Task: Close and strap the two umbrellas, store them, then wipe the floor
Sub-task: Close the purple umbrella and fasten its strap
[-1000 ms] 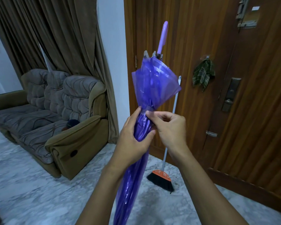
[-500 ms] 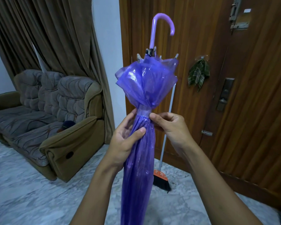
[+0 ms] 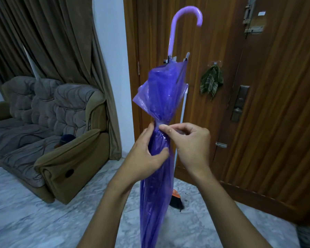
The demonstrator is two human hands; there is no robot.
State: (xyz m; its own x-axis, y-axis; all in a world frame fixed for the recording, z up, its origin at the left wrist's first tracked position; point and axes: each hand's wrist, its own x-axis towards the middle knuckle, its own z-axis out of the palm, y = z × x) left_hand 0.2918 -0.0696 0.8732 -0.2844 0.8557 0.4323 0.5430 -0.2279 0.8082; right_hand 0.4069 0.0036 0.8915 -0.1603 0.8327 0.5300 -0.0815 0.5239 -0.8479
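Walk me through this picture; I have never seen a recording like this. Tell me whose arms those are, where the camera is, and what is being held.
No machine here: a person wears a wide-angle camera on the head, looking forward and down, so the two bare arms are their own. The left hand grips the folded purple umbrella, held upright with its hooked handle on top. The right hand pinches the canopy where it is gathered tight. Behind it a broom stands against the wooden door; a sofa stands on the floor to the left.
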